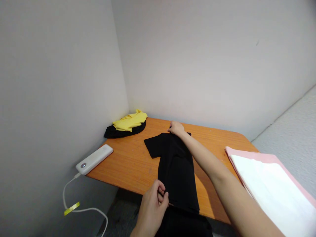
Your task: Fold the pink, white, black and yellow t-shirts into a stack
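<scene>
Black T-shirt (176, 164), half-folded on orange table (128, 161) — soft, light, limp; left hand (153, 204) pinches its near hem, right hand (175, 127) grips the collar end — best held at edges.

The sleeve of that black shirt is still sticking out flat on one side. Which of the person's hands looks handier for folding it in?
Probably the left hand. The spread sleeve lies on the black T-shirt's left side, with bare table between. The right hand rests on the collar end, its arm lying across the shirt.
</scene>
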A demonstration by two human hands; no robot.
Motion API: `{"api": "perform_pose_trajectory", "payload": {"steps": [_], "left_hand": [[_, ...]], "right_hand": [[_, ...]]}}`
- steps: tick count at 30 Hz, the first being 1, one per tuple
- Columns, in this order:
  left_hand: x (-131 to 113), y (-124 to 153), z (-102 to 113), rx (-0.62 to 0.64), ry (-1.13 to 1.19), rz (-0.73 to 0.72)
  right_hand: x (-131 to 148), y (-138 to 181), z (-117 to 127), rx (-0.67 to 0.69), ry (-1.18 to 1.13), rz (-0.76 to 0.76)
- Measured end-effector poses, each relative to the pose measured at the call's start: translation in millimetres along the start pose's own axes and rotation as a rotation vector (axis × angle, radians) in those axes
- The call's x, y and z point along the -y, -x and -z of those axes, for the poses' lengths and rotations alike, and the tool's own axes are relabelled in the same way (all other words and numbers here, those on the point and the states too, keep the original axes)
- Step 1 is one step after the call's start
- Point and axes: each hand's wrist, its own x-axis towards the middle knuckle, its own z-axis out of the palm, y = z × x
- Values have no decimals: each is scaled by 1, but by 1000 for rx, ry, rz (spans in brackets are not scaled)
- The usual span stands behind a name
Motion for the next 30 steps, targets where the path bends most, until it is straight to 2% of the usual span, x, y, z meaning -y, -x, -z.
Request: {"api": "perform_pose_trajectory", "payload": {"steps": [3,5,11,15,19,22,25,30], "left_hand": [[12,0,10,-48,-139,-4],[15,-1,14,-45,-191,-6],[9,-6,20,-37,-311,-41],[7,-9,19,-40,-385,-15],[8,-12,18,-27,-386,2],[11,-13,19,-28,-337,-4],[14,-14,20,-40,-306,-5],[14,-15,19,-63,-341,22]], "right_hand": [[12,-1,-25,54,-29,5],[10,-3,-30,75,-58,35],[-19,-4,-17,170,-120,105],[-38,9,-12,321,-128,106],[-44,15,-1,459,-189,74],[-34,11,11,590,-286,22],[-9,3,15,651,-427,-29],[41,4,-13,694,-620,-65]]}}
